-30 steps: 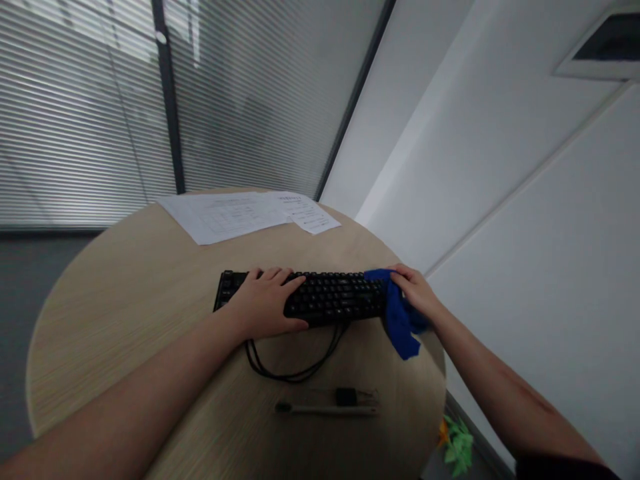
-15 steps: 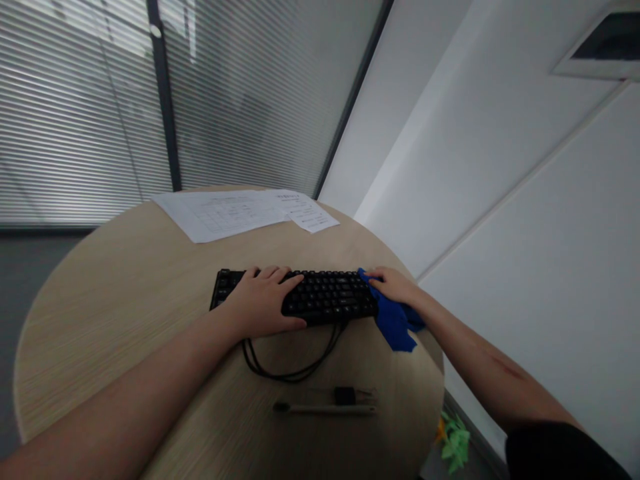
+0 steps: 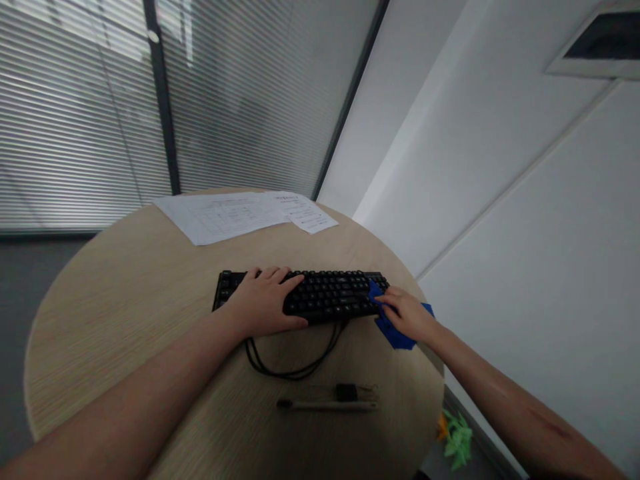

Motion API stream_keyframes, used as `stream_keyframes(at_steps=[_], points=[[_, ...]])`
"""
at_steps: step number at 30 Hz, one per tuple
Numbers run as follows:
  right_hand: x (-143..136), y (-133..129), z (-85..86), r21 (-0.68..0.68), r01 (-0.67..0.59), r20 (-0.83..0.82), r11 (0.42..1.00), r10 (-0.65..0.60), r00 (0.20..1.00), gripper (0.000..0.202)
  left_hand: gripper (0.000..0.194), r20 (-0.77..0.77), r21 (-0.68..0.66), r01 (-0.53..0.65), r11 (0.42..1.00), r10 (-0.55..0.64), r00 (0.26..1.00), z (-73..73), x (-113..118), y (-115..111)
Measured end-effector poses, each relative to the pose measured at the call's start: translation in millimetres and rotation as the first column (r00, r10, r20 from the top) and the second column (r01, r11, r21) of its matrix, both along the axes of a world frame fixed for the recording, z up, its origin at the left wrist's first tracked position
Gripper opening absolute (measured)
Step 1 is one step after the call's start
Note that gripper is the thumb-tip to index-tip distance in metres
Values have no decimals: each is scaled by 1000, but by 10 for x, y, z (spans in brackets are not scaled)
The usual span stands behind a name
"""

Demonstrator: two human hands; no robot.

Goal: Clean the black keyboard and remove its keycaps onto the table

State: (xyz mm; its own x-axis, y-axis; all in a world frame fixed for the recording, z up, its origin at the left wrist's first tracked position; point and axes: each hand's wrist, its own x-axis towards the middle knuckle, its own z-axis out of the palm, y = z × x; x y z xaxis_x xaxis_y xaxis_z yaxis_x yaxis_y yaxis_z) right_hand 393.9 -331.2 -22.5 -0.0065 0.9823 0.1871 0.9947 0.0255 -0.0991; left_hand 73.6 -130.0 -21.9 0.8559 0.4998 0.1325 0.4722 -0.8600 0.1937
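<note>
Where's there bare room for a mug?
The table is bare on the left, between papers and left forearm. A narrower bare strip separates papers from keyboard. It's crowded around the right hand and blue cloth, and by cable and brush.

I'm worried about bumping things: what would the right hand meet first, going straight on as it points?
Probably the keys of the black rectangular keyboard, just past the right hand and the crumpled blue cloth it holds; whether the fingers already touch them is unclear.

left hand (image 3: 263, 303), forearm (image 3: 165, 387) bare | right hand (image 3: 407, 315), forearm (image 3: 493, 383) bare | narrow mark (image 3: 560, 429) on right forearm
</note>
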Motion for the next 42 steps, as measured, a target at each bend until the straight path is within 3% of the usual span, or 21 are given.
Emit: stream_keyframes(at_steps=[5, 9, 13, 18, 23, 25, 28, 32, 36, 39, 42], points=[[-11, -104, -61, 64, 65, -10, 996, -64, 998, 30, 95, 1, -6, 23, 1000, -23, 1000, 39, -28, -34], [-56, -140, 110, 78, 82, -6, 994, -82, 997, 28, 81, 73, -94, 19, 995, -13, 997, 158, -125, 76], [-190, -29, 393, 174, 62, -12, 983, -61, 998, 28, 66, 242, -78, -120, 990, 136, 961, 278, -284, 321], [-484, 344, 610, 260, -78, 13, 962, 78, 997, 31, 52, 192, -108, -374, 921, 389, 901, 249, -433, 599], [-760, 642, 468, 223, -354, 98, 908, 340, 935, 37, 39, 143, -188, -505, 842, 532, 835, 168, -476, 739], [-830, 682, 346, 168, -462, 127, 871, 445, 886, 36, 35, 136, -217, -480, 850, 513, 847, 138, -450, 738], [-856, 668, 197, 123, -514, 110, 849, 503, 857, 30, 33, 138, -242, -373, 896, 412, 901, 96, -373, 680], [-664, 557, 152, 78, -454, 111, 887, 445, 888, 29, 35, 109, -221, -312, 924, 342, 933, 78, -277, 585], [-293, 403, 263, 142, -208, 93, 968, 196, 976, 29, 39, 69, -204, -284, 937, 303, 951, 69, -251, 578], [-108, 331, 413, 308, -39, 0, 951, 41, 999, 26, 41, 76, -199, -263, 944, 282, 956, 36, -246, 611], [-119, 311, 515, 395, 0, -81, 919, 35, 996, 27, 42, 82, -178, -281, 943, 299, 951, 11, -239, 624]])
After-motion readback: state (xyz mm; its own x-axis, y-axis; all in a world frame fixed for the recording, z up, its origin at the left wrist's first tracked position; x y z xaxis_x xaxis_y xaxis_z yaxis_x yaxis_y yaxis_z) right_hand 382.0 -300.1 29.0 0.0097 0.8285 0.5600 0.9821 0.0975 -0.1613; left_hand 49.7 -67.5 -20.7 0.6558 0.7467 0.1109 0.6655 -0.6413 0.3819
